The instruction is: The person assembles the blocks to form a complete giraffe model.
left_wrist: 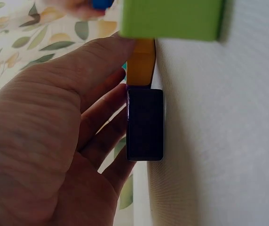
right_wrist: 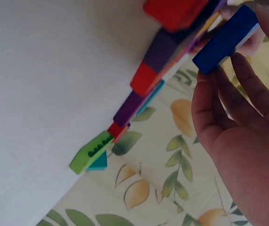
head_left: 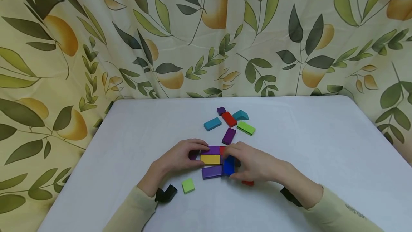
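Note:
My left hand [head_left: 180, 156] is at the left end of a flat group of blocks. Its thumb lies at the near edge of a yellow block [head_left: 210, 159] and its fingertips at a purple block [head_left: 210, 150] behind it, so it holds the pair from both sides. A dark block [left_wrist: 145, 125] stands beside the palm in the left wrist view. My right hand [head_left: 254, 162] pinches a blue block [right_wrist: 226, 40] between thumb and fingers, raised off the table. In the head view, the blue block overlaps the group's right side. Another purple block [head_left: 212, 172] lies along the near side.
Behind the group lie loose blocks: a purple one [head_left: 229, 136], a red one [head_left: 229, 119], a blue-teal one [head_left: 212, 124], a teal triangle [head_left: 241, 115] and a green one [head_left: 246, 128]. A light green block [head_left: 188, 185] sits near the left wrist, a red block [head_left: 248, 183] below the right hand.

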A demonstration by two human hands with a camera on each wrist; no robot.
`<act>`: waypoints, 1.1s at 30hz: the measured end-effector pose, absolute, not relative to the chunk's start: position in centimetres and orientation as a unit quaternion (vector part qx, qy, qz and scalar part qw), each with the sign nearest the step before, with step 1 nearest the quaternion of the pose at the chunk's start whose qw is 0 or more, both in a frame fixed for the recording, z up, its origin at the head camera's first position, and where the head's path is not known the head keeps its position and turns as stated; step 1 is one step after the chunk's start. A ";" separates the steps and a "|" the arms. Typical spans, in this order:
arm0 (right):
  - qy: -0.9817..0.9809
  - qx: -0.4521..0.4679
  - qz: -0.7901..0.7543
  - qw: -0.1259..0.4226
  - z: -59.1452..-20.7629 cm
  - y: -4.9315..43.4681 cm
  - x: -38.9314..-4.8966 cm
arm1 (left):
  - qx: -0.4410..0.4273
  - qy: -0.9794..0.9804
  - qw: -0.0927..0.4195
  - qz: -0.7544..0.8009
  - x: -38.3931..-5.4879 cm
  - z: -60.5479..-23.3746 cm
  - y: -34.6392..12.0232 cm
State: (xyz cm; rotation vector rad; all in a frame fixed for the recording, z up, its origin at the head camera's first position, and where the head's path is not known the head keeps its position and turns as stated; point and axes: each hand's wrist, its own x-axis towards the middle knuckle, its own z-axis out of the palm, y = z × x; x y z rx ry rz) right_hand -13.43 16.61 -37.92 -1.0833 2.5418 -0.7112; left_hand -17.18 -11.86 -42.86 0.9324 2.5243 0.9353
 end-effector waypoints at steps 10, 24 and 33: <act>0.876 -0.400 -0.205 0.176 -39.6 17.0 -10.9 | 0.318 0.877 0.149 0.327 -16.9 -43.4 -11.9; 0.896 -0.373 -0.198 0.138 -39.3 18.1 -10.2 | 0.313 0.884 0.153 0.312 -17.3 -42.8 -11.7; 0.904 -0.354 -0.196 0.141 -39.0 18.2 -10.5 | 0.316 0.881 0.155 0.317 -17.5 -42.6 -11.9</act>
